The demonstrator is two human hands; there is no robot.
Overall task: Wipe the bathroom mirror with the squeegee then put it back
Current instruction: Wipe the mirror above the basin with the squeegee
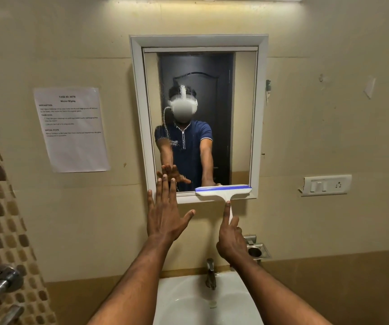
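Note:
A white-framed mirror (240, 113) hangs on the beige wall, with white smears and streaks on the left part of its glass. A white squeegee (223, 191) with a blue blade lies against the mirror's bottom right edge, its handle pointing down. My right hand (232, 240) grips that handle, the index finger stretched up along it. My left hand (165, 214) is flat with fingers spread, its fingertips on the bottom left corner of the mirror frame and glass, holding nothing.
A white sink (235, 301) with a chrome tap (210, 273) sits below. A metal cup holder (257, 250) is on the wall right of my right hand. A switch plate (327, 184) is further right, a paper notice (71, 129) left, shower valves (2, 281) at lower left.

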